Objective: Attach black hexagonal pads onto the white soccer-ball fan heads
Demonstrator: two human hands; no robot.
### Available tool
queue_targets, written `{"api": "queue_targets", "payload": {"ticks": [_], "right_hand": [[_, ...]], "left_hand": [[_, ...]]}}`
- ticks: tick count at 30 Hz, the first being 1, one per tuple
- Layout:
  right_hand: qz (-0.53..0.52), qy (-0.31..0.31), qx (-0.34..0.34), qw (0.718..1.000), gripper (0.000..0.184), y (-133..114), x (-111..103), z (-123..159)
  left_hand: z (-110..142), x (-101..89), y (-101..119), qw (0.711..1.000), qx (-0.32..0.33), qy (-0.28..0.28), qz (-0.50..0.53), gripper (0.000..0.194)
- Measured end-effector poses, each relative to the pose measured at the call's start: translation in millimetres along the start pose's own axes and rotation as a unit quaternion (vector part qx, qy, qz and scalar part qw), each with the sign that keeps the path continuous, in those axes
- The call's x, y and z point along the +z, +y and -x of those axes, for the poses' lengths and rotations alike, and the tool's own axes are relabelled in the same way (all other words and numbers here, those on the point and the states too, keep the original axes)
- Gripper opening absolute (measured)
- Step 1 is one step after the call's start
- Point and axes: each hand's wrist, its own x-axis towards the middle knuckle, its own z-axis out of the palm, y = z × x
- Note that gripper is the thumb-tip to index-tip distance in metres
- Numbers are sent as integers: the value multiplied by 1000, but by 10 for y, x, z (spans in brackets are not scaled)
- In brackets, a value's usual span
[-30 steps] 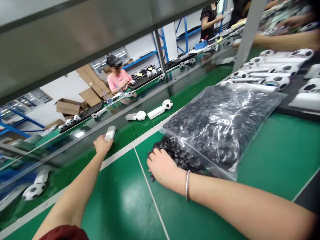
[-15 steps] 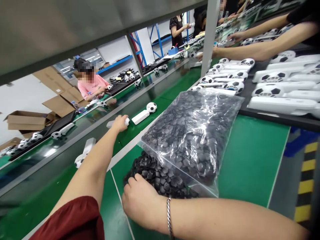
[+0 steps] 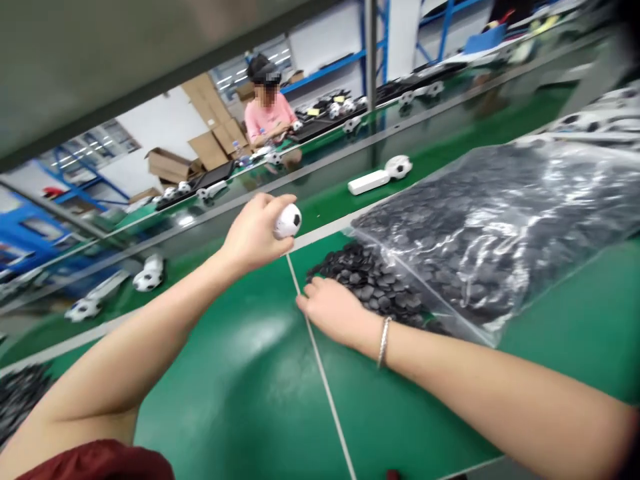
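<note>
My left hand [image 3: 257,230] is closed around a white device with a soccer-ball head [image 3: 289,221], raised over the near edge of the green belt. Its ball end sticks out past my thumb and fingers; the handle is hidden by the hand. On the green table, my right hand [image 3: 333,310] rests at the left edge of a heap of small black flat pieces [image 3: 373,277]. Its fingers are curled, and what they pinch, if anything, is hidden. A clear plastic bag [image 3: 480,220] full of the same black pieces lies open beside the heap.
Another white soccer-ball device [image 3: 373,181] lies on the belt [image 3: 320,210], with two more further left [image 3: 150,273]. More black pieces [image 3: 23,397] are at the far left. Across the line sits a person in a pink top [image 3: 267,113]. White devices are stacked at right [image 3: 600,123].
My left hand has lifted the device off the belt and brought it nearer the table. My right hand stays at the heap of black pieces. The view has swung left.
</note>
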Motion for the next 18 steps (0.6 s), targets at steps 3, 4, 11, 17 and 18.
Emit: {"api": "queue_targets", "payload": {"ticks": [3, 4, 11, 17, 18], "right_hand": [[18, -23, -19, 999, 9, 8, -23, 8], [25, -28, -20, 999, 9, 12, -32, 9], [37, -33, -2, 999, 10, 62, -74, 9], [-5, -28, -3, 1000, 16, 104, -42, 2], [-20, -26, -2, 999, 17, 112, -21, -1]], "left_hand": [[620, -228, 253, 993, -18, -113, -8, 62], [802, -276, 312, 989, -26, -146, -3, 62], [1372, -192, 340, 987, -68, -142, -31, 66], [1356, 170, 164, 980, -54, -187, 41, 69], [1375, 191, 133, 975, -62, -202, 65, 73]]}}
